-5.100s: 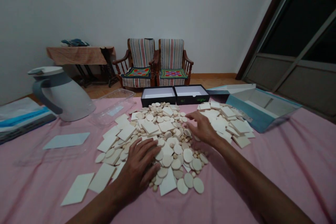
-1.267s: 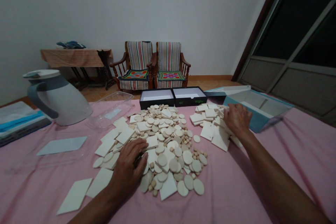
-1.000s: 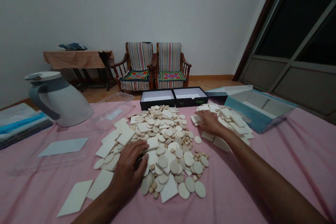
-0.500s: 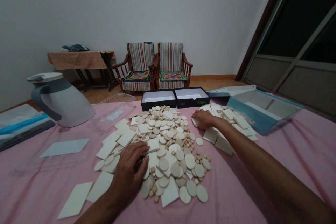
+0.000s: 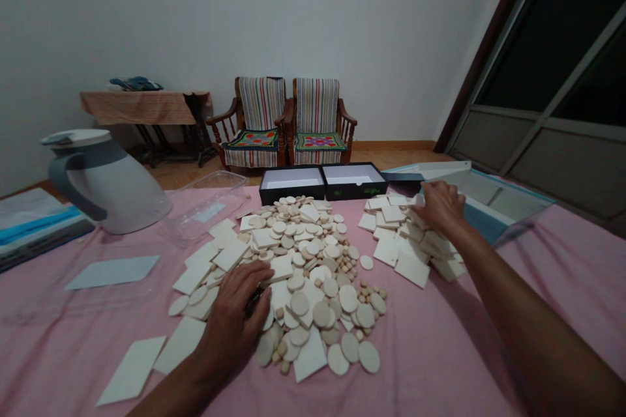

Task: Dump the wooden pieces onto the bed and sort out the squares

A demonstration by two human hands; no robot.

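Note:
My left hand rests on the left side of a large heap of pale wooden pieces. Its fingers and thumb are curled around the end of a square wooden tile. Round wooden discs and small wooden cubes lie loose beside it. On the right, my right hand is over a second pile, made of square wooden tiles. Its fingers are bent down, with a pale tile edge at the fingertips; the palm side is hidden.
Two black open boxes stand behind the heap. A blue-sided open box is at the right, clear plastic trays at the left. A grey-white jug stands at the far left on the pink cloth.
My right hand has moved right across the tile pile, uncovering tiles at the pile's left side. My left hand has stayed at the same tile. The view has shifted slightly.

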